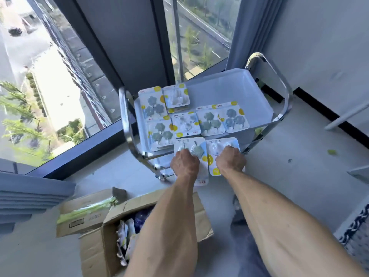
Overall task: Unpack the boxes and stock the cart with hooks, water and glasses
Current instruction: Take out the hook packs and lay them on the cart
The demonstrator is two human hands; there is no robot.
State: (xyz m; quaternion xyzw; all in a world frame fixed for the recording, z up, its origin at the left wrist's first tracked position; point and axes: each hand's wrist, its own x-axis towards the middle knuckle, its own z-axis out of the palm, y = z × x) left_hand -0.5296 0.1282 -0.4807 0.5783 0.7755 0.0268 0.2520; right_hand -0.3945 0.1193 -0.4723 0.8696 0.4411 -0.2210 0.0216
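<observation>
Laying two more hook packs on the cart [257,90] tray: left hand [184,162] grips one pack [196,148], right hand [229,161] probably grips another [219,145], filling the near row.

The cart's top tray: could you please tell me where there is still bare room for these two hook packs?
The tray is bare along its far right, between the window-side rim, the right handle and the flower hook packs. The left and near side are crowded with packs, and both hands hold packs at the near edge.
</observation>
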